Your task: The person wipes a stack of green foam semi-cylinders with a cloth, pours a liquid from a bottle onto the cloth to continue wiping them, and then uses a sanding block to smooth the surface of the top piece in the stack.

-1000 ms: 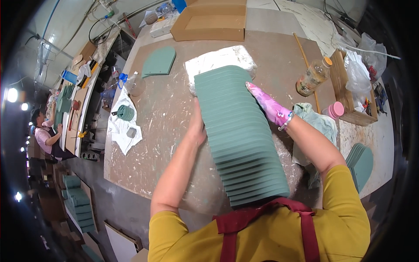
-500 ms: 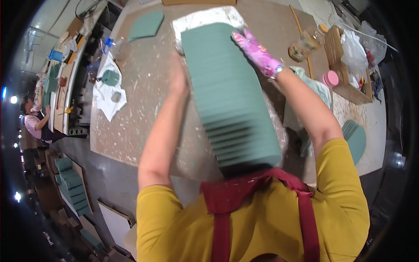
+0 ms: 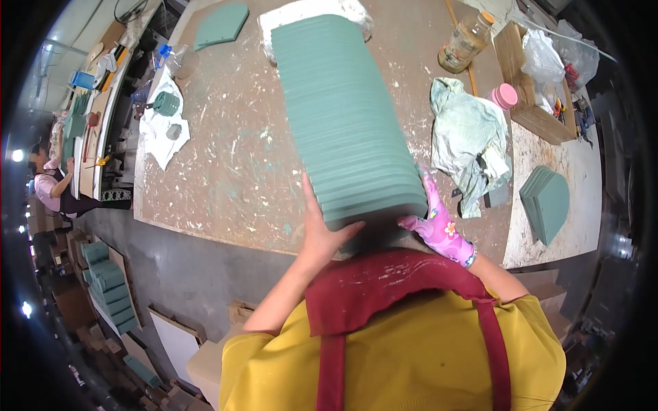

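Observation:
A long stack of thin green panels with rounded edges stretches from the far side of the worktable to its near edge, right in front of my apron. My bare left hand grips the near left corner, fingers along the side and thumb over the end. At the near right corner, my right hand, in a pink flowered glove, clasps the stack the same way. Under the far end shows a white wrapped bundle. What supports the near end is hidden in shadow.
A rumpled pale cloth lies right of the stack, near a glass jar, a pink-lidded container and a wooden box. More green panels rest at right and far left. A person stands left at another bench.
Both hands have come back from the far part of the stack to its near end and now hold its corners. The near panels, spread apart before, sit closer together.

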`<state>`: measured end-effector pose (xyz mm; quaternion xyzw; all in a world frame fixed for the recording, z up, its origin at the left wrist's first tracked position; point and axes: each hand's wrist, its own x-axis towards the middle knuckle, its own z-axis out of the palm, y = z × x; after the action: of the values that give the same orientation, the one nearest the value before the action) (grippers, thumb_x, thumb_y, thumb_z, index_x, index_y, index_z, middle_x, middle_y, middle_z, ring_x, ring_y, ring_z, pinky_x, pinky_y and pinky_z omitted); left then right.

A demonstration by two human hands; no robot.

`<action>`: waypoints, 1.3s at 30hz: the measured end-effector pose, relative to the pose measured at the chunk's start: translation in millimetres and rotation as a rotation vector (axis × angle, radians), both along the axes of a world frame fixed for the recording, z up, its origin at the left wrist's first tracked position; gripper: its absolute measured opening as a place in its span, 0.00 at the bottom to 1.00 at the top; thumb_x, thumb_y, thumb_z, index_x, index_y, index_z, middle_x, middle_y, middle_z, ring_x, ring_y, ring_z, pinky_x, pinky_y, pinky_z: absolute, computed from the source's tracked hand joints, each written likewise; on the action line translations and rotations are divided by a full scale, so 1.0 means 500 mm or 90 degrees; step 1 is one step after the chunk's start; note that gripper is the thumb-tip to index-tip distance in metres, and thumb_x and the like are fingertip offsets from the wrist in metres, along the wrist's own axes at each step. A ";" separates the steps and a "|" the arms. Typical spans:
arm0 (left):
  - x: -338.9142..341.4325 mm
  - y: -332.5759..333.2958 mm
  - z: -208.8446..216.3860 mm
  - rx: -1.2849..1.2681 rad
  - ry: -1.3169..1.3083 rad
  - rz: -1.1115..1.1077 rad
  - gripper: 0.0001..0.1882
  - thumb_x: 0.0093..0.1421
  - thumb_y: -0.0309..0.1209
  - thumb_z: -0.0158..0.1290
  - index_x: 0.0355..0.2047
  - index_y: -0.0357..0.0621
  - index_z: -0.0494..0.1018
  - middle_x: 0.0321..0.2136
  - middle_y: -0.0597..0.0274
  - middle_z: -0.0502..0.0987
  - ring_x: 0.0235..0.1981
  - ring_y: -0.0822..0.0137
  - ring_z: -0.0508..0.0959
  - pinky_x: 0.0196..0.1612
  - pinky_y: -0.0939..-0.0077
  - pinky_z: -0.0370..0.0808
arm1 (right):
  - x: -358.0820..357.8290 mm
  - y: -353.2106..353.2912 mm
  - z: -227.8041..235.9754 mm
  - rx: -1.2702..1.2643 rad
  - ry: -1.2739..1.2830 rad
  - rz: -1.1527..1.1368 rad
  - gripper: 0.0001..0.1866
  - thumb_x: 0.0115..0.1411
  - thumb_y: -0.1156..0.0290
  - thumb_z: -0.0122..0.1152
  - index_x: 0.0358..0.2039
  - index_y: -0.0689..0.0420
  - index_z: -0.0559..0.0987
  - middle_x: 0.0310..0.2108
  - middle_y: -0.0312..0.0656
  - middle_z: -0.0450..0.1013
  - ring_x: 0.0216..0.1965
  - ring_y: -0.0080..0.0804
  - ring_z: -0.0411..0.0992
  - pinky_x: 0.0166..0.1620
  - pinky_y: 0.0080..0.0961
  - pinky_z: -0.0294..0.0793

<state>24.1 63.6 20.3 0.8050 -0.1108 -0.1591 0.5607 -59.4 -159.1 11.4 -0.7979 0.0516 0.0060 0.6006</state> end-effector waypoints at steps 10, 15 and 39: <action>0.082 -0.016 -0.004 -0.173 0.014 -0.021 0.60 0.47 0.29 0.63 0.65 0.40 0.27 0.60 0.42 0.55 0.59 0.54 0.61 0.60 0.64 0.60 | 0.114 -0.014 0.046 0.086 0.077 0.023 0.53 0.52 0.72 0.65 0.65 0.66 0.36 0.60 0.54 0.55 0.53 0.34 0.65 0.54 0.24 0.66; 0.118 -0.031 0.042 -0.207 0.099 -0.005 0.57 0.50 0.27 0.60 0.66 0.47 0.27 0.59 0.43 0.57 0.58 0.55 0.63 0.57 0.65 0.64 | 0.183 -0.030 0.053 0.141 0.131 0.028 0.54 0.52 0.64 0.67 0.65 0.68 0.38 0.59 0.56 0.57 0.55 0.35 0.63 0.56 0.25 0.63; 0.077 0.021 -0.079 -0.143 0.104 0.036 0.47 0.58 0.29 0.53 0.66 0.41 0.31 0.64 0.50 0.48 0.62 0.58 0.56 0.64 0.67 0.52 | 0.098 -0.021 -0.016 0.191 0.096 -0.041 0.49 0.57 0.58 0.60 0.67 0.59 0.40 0.68 0.52 0.39 0.68 0.40 0.41 0.65 0.32 0.47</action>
<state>62.5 74.1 -19.4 0.7244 -0.0592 -0.1944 0.6587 -10.3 -169.4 3.3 -0.6947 0.1205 0.0542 0.7070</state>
